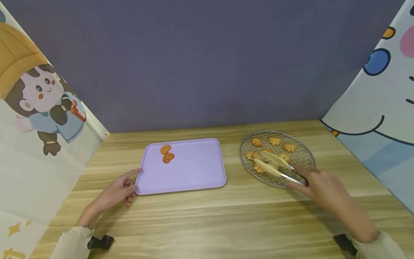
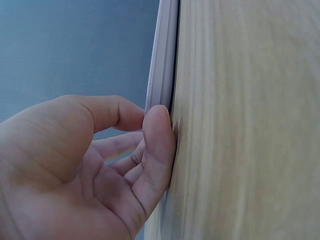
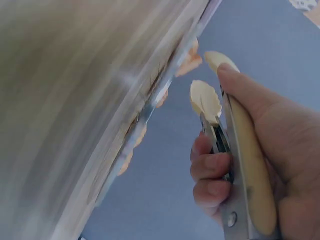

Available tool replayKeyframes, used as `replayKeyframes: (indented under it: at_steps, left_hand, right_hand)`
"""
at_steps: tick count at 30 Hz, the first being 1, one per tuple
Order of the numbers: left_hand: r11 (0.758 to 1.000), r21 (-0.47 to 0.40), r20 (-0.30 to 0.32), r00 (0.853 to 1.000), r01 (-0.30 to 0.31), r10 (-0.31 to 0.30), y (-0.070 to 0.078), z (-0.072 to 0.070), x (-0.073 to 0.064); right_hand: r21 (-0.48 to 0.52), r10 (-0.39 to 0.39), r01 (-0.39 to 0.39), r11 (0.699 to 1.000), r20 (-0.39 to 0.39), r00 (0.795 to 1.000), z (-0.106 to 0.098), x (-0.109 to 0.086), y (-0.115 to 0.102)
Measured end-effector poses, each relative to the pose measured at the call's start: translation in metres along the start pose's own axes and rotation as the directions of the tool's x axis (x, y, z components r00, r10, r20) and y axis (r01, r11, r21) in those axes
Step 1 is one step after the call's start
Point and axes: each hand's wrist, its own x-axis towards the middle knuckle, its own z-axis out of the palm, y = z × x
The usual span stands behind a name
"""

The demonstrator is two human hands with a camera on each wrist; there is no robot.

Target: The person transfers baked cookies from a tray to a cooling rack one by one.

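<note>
My left hand (image 1: 118, 190) is at the left side of a lilac tray (image 1: 194, 169), its index finger and thumb touching the rim, the other fingers loosely bent. Two brown pretzel-shaped cookies, the upper cookie (image 1: 165, 149) and the lower cookie (image 1: 168, 157), lie near the tray's far left corner. My right hand (image 1: 325, 187) grips metal tongs (image 1: 271, 169) with cream tips. The tongs stand spread over a round wire rack (image 1: 304, 154), above several golden flower-shaped cookies (image 1: 274, 140). In the right wrist view, the thumb and curled fingers wrap the tongs (image 3: 252, 165), with nothing between their tips.
A wood-grain table (image 1: 194, 219) carries both tray and rack. Behind it rises a dark grey-blue wall (image 1: 207, 64). Printed cartoon panels flank the workspace: a chef figure panel (image 1: 48, 97) on the left and a white-and-blue panel (image 1: 365, 104) on the right.
</note>
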Motion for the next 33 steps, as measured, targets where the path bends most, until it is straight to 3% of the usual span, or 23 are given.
replayKeyframes:
  at_steps: [12,21,26,28,33]
  left_hand:
    - [1.0,-0.002,-0.008,1.0,0.002,-0.002,0.001,0.002,-0.001]
    - [1.0,-0.006,-0.011,1.0,0.004,-0.004,0.003,0.001,-0.002]
    - [1.0,-0.004,-0.001,1.0,-0.012,0.012,0.001,0.002,0.0]
    - [1.0,-0.003,0.0,1.0,-0.015,0.015,0.0,0.002,0.0]
    - [1.0,-0.003,-0.004,1.0,0.001,-0.001,-0.002,0.001,0.0]
  right_hand:
    - [-0.06,-0.041,0.044,0.997,0.048,0.998,-0.006,0.018,-0.015]
    - [0.023,-0.021,0.02,1.0,0.03,0.999,-0.012,0.017,-0.002]
    - [0.045,-0.009,0.01,0.999,-0.021,1.0,-0.019,0.01,0.008]
    - [0.024,-0.012,0.012,1.0,-0.011,1.0,-0.021,0.009,0.008]
    - [-0.006,-0.005,0.006,1.0,0.102,0.995,-0.019,0.016,-0.003]
